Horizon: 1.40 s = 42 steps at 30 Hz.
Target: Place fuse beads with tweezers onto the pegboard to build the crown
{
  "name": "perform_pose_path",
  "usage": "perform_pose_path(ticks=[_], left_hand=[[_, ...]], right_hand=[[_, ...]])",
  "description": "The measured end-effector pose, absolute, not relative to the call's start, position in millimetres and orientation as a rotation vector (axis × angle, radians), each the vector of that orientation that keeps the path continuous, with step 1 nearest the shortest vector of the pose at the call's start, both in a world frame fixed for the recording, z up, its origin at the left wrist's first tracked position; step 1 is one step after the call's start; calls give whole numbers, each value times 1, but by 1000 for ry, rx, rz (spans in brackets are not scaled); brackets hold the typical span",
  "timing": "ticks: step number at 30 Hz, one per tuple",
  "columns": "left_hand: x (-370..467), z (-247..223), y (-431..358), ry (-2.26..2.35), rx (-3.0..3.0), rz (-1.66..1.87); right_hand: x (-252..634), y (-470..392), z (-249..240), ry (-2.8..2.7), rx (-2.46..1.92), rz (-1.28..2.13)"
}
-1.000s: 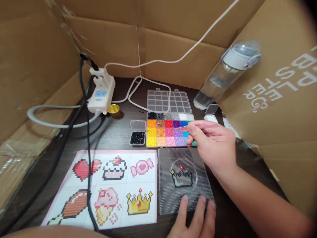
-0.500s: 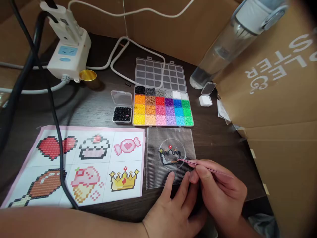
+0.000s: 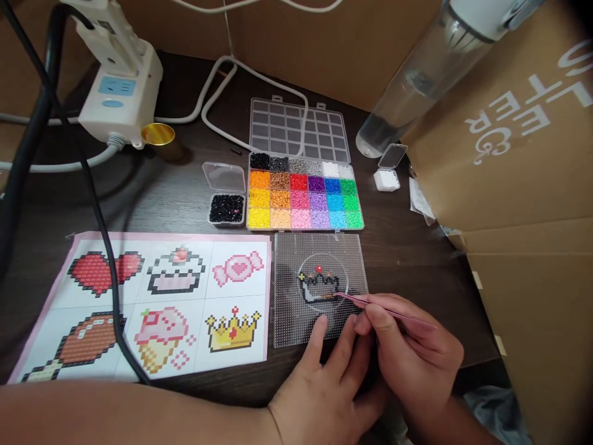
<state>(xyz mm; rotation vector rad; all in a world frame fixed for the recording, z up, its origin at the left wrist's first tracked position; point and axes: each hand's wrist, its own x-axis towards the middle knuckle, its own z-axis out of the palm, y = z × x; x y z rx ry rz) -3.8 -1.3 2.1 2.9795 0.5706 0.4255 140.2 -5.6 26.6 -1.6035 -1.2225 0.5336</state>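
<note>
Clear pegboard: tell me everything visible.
The clear pegboard is a four-sided, plastic-looking sheet dotted with tiny pegs and marked with a pale circle. It lies flat on the dark table, beside the pattern sheet, in front of the bead case. It bears a mostly black crown outline with red and yellow spots. The left hand lays fingertips over its near edge; pink tweezers reach the crown.

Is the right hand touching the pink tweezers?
Touching: the head view shows the right hand gripping the pink tweezers between thumb and fingers.
</note>
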Motion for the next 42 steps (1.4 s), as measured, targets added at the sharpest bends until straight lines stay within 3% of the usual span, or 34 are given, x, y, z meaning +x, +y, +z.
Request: perform_pose_path(ticks=[19,29,42], left_hand=[[-3,3,-2,580,2960,421],[-8,15,-8,525,2887,171],[-7,18,-6,503,2885,129]], right_hand=[[143,-8,23,-1128,-1568,565],[150,-3,26,-731,-1373,767],[155,-3,27,-780,-1237,851]])
